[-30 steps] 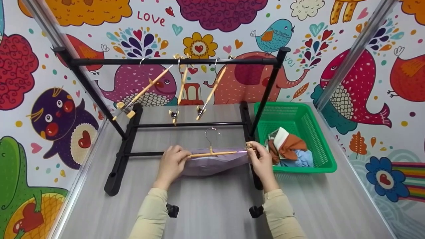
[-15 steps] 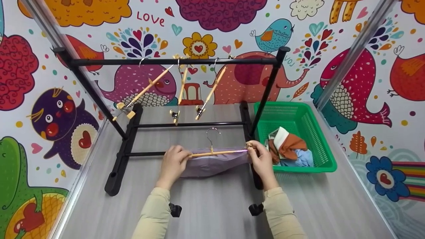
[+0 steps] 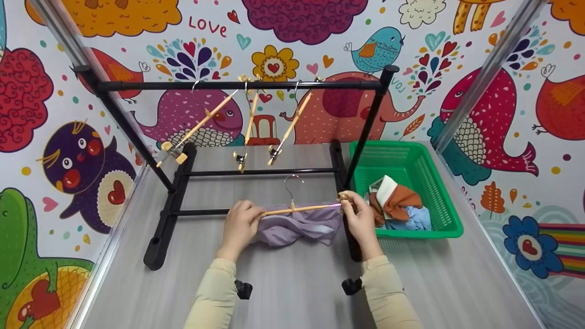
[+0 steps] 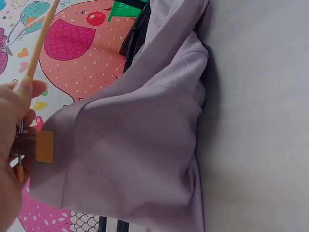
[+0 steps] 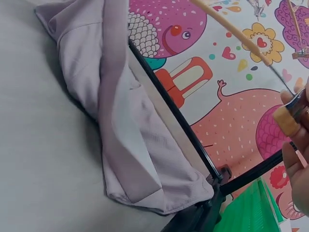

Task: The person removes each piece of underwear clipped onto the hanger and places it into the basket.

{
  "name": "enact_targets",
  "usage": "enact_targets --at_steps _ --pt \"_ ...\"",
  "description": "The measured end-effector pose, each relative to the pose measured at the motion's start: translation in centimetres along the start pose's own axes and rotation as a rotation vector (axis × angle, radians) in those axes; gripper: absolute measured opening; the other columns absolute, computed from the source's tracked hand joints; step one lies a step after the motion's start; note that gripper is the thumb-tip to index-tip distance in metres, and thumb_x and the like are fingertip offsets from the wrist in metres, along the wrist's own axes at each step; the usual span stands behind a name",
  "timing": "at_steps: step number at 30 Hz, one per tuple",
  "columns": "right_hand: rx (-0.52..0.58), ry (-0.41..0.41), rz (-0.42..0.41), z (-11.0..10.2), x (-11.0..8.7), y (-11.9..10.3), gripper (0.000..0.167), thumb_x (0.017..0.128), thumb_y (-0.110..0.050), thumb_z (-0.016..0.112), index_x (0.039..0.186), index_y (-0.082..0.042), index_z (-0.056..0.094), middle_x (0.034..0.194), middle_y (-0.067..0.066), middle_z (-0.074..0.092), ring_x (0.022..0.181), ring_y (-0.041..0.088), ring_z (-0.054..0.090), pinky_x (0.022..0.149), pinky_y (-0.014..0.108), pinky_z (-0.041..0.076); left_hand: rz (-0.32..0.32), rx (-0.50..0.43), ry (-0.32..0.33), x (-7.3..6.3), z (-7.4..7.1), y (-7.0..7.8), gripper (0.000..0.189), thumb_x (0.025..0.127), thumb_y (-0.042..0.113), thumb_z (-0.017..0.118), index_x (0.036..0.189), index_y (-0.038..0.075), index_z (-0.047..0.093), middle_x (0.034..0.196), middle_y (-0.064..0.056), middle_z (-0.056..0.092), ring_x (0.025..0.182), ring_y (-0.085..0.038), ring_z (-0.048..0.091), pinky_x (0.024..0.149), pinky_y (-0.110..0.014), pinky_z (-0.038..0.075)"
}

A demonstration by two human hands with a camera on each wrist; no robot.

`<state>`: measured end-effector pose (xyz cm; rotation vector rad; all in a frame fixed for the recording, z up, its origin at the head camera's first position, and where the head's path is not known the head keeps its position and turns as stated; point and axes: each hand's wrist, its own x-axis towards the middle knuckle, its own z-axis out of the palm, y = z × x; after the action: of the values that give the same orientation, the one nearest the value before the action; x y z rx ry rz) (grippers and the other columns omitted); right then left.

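Both hands hold a wooden clip hanger [image 3: 304, 209] level, its metal hook up. My left hand [image 3: 240, 224] grips the left end; in the left wrist view, the clip [image 4: 44, 146] there bites the edge of a mauve garment [image 4: 130, 145]. At the other end, the fingers of my right hand [image 3: 359, 219] pinch the right clip [image 5: 287, 121], which has no cloth in it in the right wrist view. The garment's right part [image 5: 140, 145] lies slumped and folded below the hanger, near the rack's foot.
A black rack [image 3: 151, 86] stands ahead, with several clip hangers [image 3: 250, 123] on its top bar. To the right, a green basket [image 3: 445, 210] holds brown, white and light blue cloth [image 3: 404, 201]. Patterned walls rise behind and at both sides.
The mauve garment was stretched along the hanger; its right side has dropped from the right clip and now sags in folds. The hanger's right end has risen slightly, and the hands have barely moved.
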<state>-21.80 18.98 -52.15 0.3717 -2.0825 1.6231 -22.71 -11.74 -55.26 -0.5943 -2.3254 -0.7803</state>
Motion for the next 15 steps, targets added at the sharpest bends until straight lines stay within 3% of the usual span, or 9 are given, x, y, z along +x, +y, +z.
enact_targets --at_steps 3,7,11,15 --pt "0.001 -0.002 0.022 0.0 -0.2 -0.1 0.019 0.094 0.01 0.056 0.112 0.017 0.06 0.097 0.032 0.066 0.08 0.016 0.064 0.07 0.018 0.05 0.011 0.0 0.009 0.0 0.1 0.0 0.008 0.079 0.007 0.08 0.085 0.011 0.075 0.079 -0.003 0.058 0.077 -0.026 0.057 0.068 -0.044 0.046" --pt "0.0 0.006 0.044 0.1 -0.3 -0.2 0.021 0.095 0.01 0.055 0.114 0.017 0.059 0.098 0.032 0.066 0.082 0.02 0.065 0.071 0.018 0.05 0.018 0.003 0.011 0.1 0.2 0.0 0.008 0.079 0.007 0.08 0.084 0.011 0.075 0.077 -0.002 0.057 0.075 -0.026 0.055 0.067 -0.043 0.045" --pt "-0.003 0.013 0.054 0.1 -0.3 -0.2 0.022 0.096 0.01 0.054 0.116 0.017 0.059 0.099 0.033 0.065 0.08 0.009 0.062 0.07 0.018 0.049 0.022 0.006 0.009 0.1 0.2 0.1 0.008 0.079 0.007 0.08 0.085 0.011 0.075 0.077 -0.003 0.056 0.075 -0.026 0.055 0.066 -0.043 0.045" --pt "-0.006 0.037 0.043 0.1 -0.3 1.5 0.024 0.096 0.009 0.055 0.118 0.015 0.059 0.101 0.033 0.065 0.082 0.009 0.061 0.07 0.018 0.049 0.038 0.02 0.011 0.1 0.3 0.1 0.008 0.079 0.008 0.079 0.085 0.011 0.075 0.077 -0.002 0.056 0.075 -0.024 0.055 0.066 -0.042 0.045"
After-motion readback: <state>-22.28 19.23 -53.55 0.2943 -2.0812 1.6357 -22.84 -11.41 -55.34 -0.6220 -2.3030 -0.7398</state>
